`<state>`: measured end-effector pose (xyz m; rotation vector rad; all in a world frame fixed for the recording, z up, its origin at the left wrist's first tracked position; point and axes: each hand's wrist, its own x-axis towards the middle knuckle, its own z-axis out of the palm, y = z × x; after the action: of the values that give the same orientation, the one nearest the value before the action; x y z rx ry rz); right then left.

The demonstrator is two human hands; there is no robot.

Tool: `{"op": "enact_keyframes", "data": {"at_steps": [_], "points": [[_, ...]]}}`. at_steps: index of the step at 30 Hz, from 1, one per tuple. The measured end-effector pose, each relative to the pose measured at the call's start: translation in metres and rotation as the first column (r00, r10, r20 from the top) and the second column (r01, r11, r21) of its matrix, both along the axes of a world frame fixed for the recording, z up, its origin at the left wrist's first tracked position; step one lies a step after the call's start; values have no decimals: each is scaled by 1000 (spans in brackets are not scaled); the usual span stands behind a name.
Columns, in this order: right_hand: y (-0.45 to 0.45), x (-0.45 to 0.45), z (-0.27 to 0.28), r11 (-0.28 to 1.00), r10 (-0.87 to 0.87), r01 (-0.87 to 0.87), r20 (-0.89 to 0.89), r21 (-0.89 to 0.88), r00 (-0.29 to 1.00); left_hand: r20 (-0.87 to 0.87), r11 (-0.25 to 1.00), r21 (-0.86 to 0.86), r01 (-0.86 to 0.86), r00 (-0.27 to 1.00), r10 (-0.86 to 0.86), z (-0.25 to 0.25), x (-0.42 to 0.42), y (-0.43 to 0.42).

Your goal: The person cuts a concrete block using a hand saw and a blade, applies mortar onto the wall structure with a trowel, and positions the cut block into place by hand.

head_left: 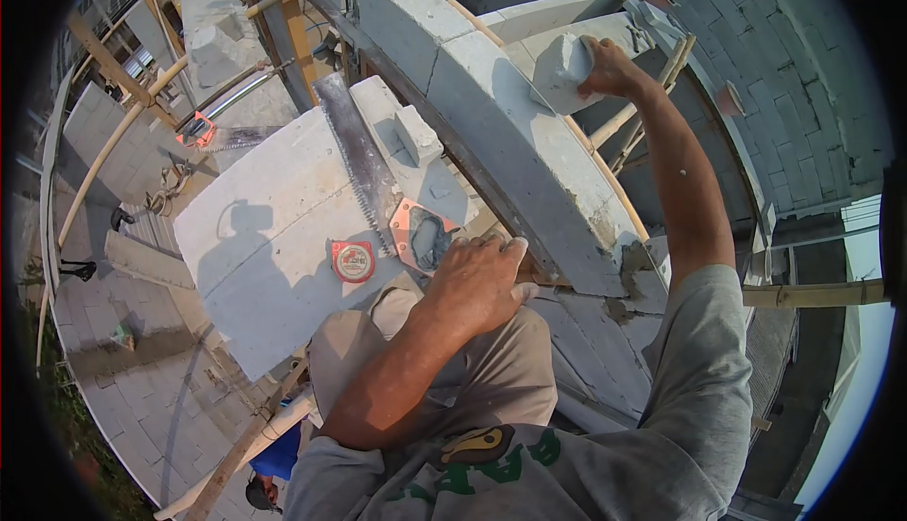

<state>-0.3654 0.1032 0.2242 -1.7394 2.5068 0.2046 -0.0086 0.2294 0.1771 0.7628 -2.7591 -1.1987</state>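
My right hand (612, 69) reaches out at the upper right, its fingers closed on a rough, pale lightweight-concrete block piece (564, 72) beyond the wall top. My left hand (480, 280) is above my knees, back upward, fingers loosely bent and thumb apart, with nothing seen in it. Beside it is the orange handle of a hand saw (359, 148), whose toothed blade lies across a large pale block slab (274, 200). A red tape measure (353, 262) rests on the slab, near the handle.
A pale block wall (510, 124) runs diagonally past my right side. Small block offcuts (417, 134) lie beside the saw. A second saw (203, 132) with an orange handle is farther left. Bamboo poles (170, 72) cross the left side. Another person (274, 464) is below.
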Motion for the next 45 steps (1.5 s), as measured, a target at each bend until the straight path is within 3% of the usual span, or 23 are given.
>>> {"op": "enact_keyframes", "data": {"at_steps": [2, 6, 9, 10, 13, 17, 19, 21, 23, 24, 25, 27, 29, 31, 33, 35, 37, 38, 39, 41, 43, 44, 45], "points": [[17, -31, 11, 984, -148, 160, 146, -76, 978, -11, 998, 2, -56, 998, 56, -1, 5, 0], [70, -45, 48, 960, -25, 211, 694, -185, 720, -133, 980, -35, -195, 973, 189, -5, 12, -8], [87, -40, 70, 982, 55, 99, 742, -162, 668, -326, 948, 76, -309, 891, 316, 2, 12, -18], [87, -38, 76, 990, 84, 20, 707, -138, 702, -395, 918, 244, -314, 832, 390, 3, 11, -23], [86, 3, 84, 976, 205, -186, 748, -110, 631, -505, 790, 542, -287, 641, 579, 4, 9, -37], [82, 84, 86, 894, 355, -431, 786, -126, 506, -599, 802, 536, -265, 550, 582, 25, 16, -56], [67, 114, 74, 848, 313, -528, 849, -48, 425, -551, 803, 564, -195, 635, 541, 31, 23, -60], [52, 137, 50, 829, 326, -559, 840, -33, 434, -478, 798, 591, -116, 747, 462, 24, 35, -73], [45, 165, 35, 840, 275, -543, 873, -13, 404, -393, 744, 640, -192, 750, 532, 17, 55, -79], [40, 172, 15, 844, 303, -530, 891, -85, 339, -361, 733, 631, -255, 739, 568, 14, 64, -78], [39, 182, 0, 866, 362, -482, 836, -137, 413, -323, 712, 625, -319, 725, 608, 9, 73, -77], [53, 208, -45, 944, 317, -123, 735, -306, 600, -133, 496, 707, -505, 593, 794, -23, 97, -82], [81, 215, -88, 990, 134, -23, 904, -137, 405, 90, 206, 766, -609, 419, 903, -59, 124, -91], [123, 217, -144, 999, -34, -33, 969, 43, 246, 88, 66, 811, -582, 232, 969, -89, 144, -92], [178, 222, -220, 977, -199, -22, 940, 214, 278, 93, -22, 806, -592, 90, 992, -107, 167, -98], [211, 215, -245, 949, -287, -28, 892, 316, 349, 131, -120, 846, -519, -15, 991, -134, 192, -109], [238, 199, -251, 927, -343, -11, 859, 375, 380, 114, -135, 854, -503, -72, 991, -135, 193, -105], [244, 187, -237, 926, -357, -3, 876, 378, 324, 68, -101, 847, -522, -82, 994, -156, 207, -111], [251, 177, -227, 914, -405, 83, 869, 398, 286, 13, -17, 796, -605, -11, 1000, -148, 197, -101], [269, 160, -233, 894, -433, 248, 861, 373, 266, -45, 33, 746, -665, -1, 999, -162, 208, -92], [299, 141, -253, 862, -425, 426, 853, 277, 305, 107, -174, 701, -692, -139, 984, -179, 230, -95], [323, 132, -276, 837, -466, 458, 828, 298, 311, 146, -201, 667, -717, -139, 980, -184, 243, -96], [348, 134, -295, 856, -455, 457, 776, 244, 437, 182, -221, 637, -738, -135, 974, -187, 251, -98]]}}
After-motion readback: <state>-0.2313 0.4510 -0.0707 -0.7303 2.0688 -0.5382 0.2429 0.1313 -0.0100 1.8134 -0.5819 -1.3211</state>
